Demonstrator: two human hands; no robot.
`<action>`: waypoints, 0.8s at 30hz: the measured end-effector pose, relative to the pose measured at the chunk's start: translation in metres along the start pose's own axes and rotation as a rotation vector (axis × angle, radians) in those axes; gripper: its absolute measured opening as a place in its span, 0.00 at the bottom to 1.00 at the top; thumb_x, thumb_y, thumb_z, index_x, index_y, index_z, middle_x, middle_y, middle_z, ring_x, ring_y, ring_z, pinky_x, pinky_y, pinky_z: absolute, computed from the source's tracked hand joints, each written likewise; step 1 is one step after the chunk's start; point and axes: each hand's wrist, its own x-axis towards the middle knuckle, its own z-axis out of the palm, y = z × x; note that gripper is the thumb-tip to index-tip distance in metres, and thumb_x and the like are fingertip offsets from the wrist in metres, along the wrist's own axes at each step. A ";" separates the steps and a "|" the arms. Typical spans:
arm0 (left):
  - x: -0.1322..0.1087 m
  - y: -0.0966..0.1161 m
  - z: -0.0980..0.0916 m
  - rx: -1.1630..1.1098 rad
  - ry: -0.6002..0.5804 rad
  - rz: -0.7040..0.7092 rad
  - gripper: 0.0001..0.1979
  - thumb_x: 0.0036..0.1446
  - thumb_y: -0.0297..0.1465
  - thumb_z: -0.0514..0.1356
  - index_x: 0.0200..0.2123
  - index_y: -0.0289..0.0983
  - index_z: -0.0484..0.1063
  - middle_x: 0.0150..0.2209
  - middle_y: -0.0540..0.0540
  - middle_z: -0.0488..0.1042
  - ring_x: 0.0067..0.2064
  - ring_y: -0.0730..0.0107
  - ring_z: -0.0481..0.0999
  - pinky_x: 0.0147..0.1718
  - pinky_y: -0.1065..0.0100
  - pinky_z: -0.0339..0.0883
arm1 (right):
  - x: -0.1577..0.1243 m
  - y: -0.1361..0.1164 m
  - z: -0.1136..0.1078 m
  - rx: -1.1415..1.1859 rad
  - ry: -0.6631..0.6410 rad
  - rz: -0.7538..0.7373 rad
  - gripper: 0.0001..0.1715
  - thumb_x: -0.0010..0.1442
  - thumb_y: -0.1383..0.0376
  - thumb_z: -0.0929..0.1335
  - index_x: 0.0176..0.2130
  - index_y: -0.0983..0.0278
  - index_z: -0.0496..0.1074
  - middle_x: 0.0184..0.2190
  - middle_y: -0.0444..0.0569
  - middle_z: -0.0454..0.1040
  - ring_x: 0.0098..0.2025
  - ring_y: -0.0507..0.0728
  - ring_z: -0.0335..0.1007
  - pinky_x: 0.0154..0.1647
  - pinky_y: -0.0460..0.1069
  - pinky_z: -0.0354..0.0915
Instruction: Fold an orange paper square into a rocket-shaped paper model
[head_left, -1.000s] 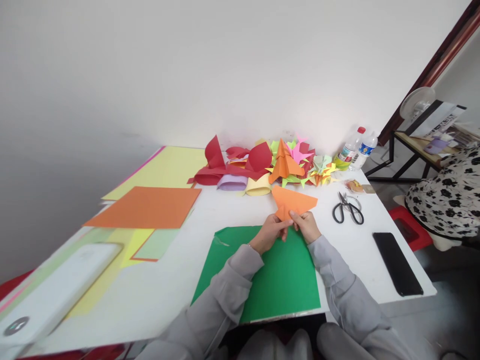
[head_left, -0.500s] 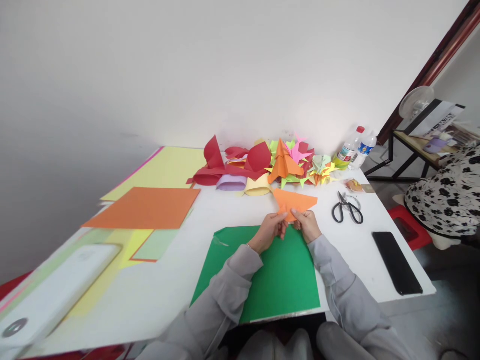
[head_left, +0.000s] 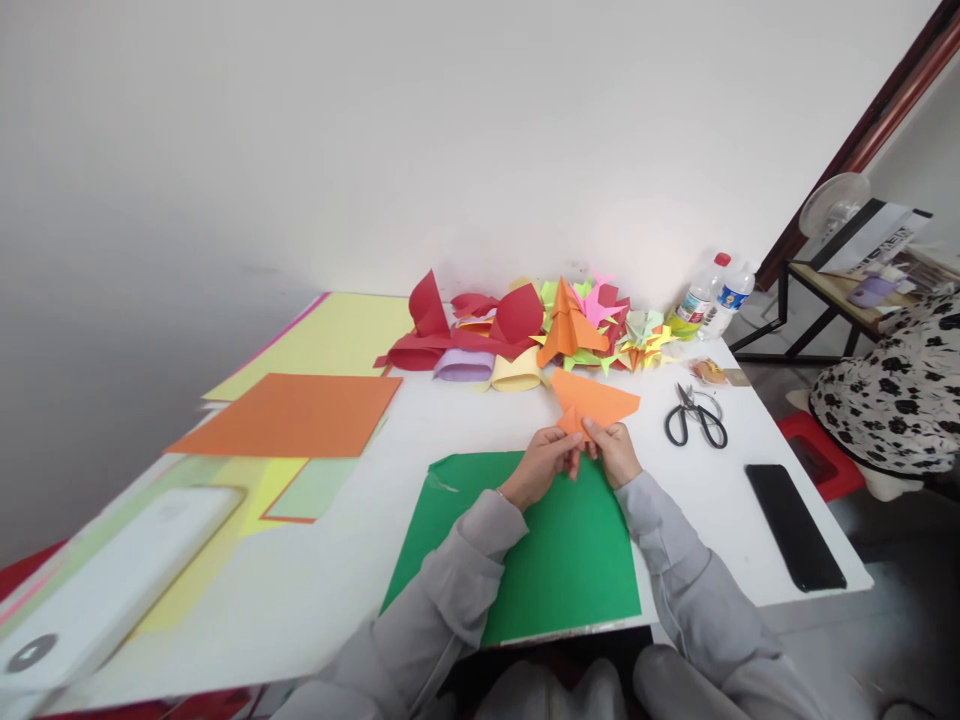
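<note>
A folded piece of orange paper [head_left: 600, 400] is held up between both hands, its wide flat part pointing away from me. My left hand [head_left: 541, 465] pinches its near, narrower end, thumb on top. Close beside it, my right hand [head_left: 616, 455] grips the same end with its thumb on the paper; the fingers beneath are partly hidden. Below the hands lies a green sheet [head_left: 559, 565] at the table's front edge. Past the paper stands a folded orange paper plane [head_left: 568, 328] among other paper shapes.
Red paper shapes [head_left: 427, 320] and rolled paper bands [head_left: 516, 376] line the wall. Scissors [head_left: 696, 418], a black phone [head_left: 795, 527] and bottles [head_left: 694, 300] are on the right. Orange sheets [head_left: 289, 415] and a white device [head_left: 120, 590] lie left. A person in patterned clothing [head_left: 892, 385] sits at right.
The orange paper has shifted slightly up and right and tilted a little, showing a folded flap near the thumbs. Both hands keep their grip in nearly the same place.
</note>
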 end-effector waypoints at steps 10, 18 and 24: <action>-0.001 0.003 -0.002 -0.025 0.021 0.095 0.05 0.44 0.30 0.60 0.22 0.33 0.68 0.16 0.52 0.69 0.15 0.74 0.67 0.16 0.71 0.61 | -0.002 -0.006 0.000 -0.049 0.026 -0.139 0.33 0.54 0.46 0.66 0.10 0.63 0.61 0.11 0.43 0.61 0.19 0.50 0.58 0.25 0.47 0.55; -0.003 0.002 -0.002 0.056 0.053 0.150 0.10 0.45 0.33 0.63 0.21 0.35 0.66 0.17 0.52 0.69 0.17 0.75 0.67 0.18 0.71 0.62 | -0.004 -0.010 -0.001 -0.084 0.017 -0.145 0.33 0.51 0.44 0.66 0.11 0.63 0.61 0.11 0.43 0.60 0.19 0.50 0.57 0.24 0.47 0.56; -0.005 0.004 -0.001 0.153 0.074 0.195 0.14 0.46 0.38 0.65 0.22 0.34 0.67 0.17 0.52 0.69 0.18 0.76 0.67 0.18 0.72 0.61 | -0.004 -0.011 0.000 -0.085 0.019 -0.143 0.32 0.51 0.44 0.67 0.11 0.63 0.62 0.11 0.42 0.60 0.18 0.50 0.56 0.22 0.47 0.55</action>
